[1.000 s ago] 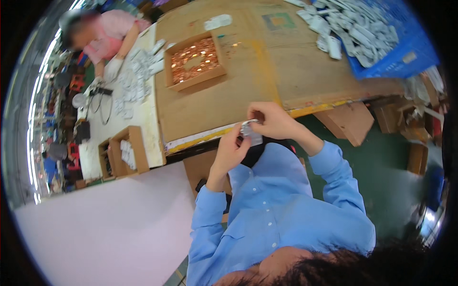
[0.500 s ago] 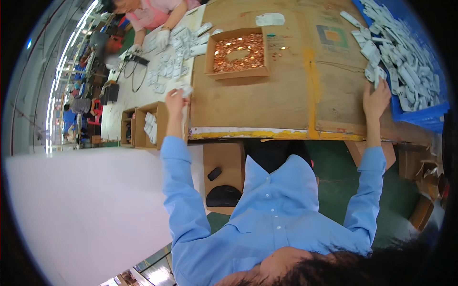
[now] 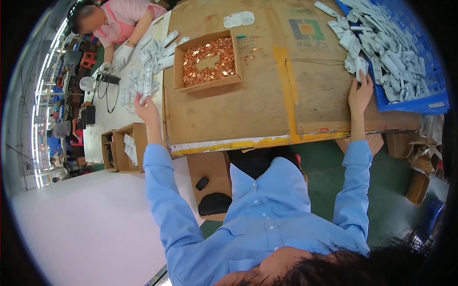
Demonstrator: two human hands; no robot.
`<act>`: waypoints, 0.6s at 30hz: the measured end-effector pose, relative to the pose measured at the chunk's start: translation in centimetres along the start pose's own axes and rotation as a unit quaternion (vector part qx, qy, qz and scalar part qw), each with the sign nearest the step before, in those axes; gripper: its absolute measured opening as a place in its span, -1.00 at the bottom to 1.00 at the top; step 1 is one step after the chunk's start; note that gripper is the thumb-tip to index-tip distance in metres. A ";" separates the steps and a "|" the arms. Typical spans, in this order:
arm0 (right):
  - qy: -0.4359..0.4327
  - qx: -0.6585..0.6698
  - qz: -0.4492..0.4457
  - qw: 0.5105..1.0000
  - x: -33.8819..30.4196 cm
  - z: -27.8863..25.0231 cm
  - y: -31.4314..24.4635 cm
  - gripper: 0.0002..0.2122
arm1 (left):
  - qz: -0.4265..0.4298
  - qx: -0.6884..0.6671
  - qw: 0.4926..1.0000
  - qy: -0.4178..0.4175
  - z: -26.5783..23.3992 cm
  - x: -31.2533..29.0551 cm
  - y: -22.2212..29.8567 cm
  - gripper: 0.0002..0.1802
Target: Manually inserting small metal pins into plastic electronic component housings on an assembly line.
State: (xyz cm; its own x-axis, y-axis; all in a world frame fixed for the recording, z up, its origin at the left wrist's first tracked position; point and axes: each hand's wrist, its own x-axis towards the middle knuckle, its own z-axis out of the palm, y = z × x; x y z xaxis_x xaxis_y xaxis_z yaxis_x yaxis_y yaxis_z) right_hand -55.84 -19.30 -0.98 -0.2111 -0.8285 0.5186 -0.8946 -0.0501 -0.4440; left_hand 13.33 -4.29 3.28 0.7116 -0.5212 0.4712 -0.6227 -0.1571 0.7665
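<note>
Over the left table, my left hand point(image 3: 147, 110) has its thumb and fingers apart, just short of a group of small white plastic parts point(image 3: 147, 86). Nothing clearly shows between those fingers. At the right, my right hand point(image 3: 360, 97) pinches the near end of a white plastic casing point(image 3: 361, 66), which lies at the edge of a heap of similar casings point(image 3: 393, 62). The heap fills a blue plastic crate point(image 3: 420, 107) and spills past its left rim. Between my hands stands a cardboard box point(image 3: 210, 86) holding many small copper-coloured metal pieces point(image 3: 223, 53).
A co-worker's gloved hand point(image 3: 123, 56) is among white parts at the far left, near a black device point(image 3: 109, 78) with a cable. Small cardboard boxes point(image 3: 139, 143) stand at the left table's near edge. A flattened white bag point(image 3: 238, 19) lies at the back.
The whole view has swung, so the tables appear further left. My left hand has let go of a small white part by the others. My right hand stays at the casings beside the crate.
</note>
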 end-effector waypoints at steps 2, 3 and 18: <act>0.009 0.005 0.012 1.000 0.0 -0.1 0.6 -0.63 | 0.018 -0.035 0.999 -0.019 1.4 -4.1 3.4 -0.59; 0.008 0.005 0.005 1.000 -0.1 -0.1 0.8 -0.63 | 0.005 -0.040 0.998 -0.052 1.6 -5.8 4.8 -0.63; -0.134 0.468 0.189 0.853 -6.1 -2.0 -17.0 -0.74 | -0.064 -0.191 0.944 -0.263 4.2 -14.8 6.4 -0.77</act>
State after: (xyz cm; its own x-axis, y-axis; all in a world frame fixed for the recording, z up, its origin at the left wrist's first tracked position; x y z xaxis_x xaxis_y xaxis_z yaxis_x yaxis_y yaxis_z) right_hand -40.13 -12.30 4.88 -0.2045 -0.9757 0.0792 -0.0506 -0.0703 -0.9962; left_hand -2.55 -1.11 -0.59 0.4506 -0.8782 0.1603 -0.3084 0.0154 0.9511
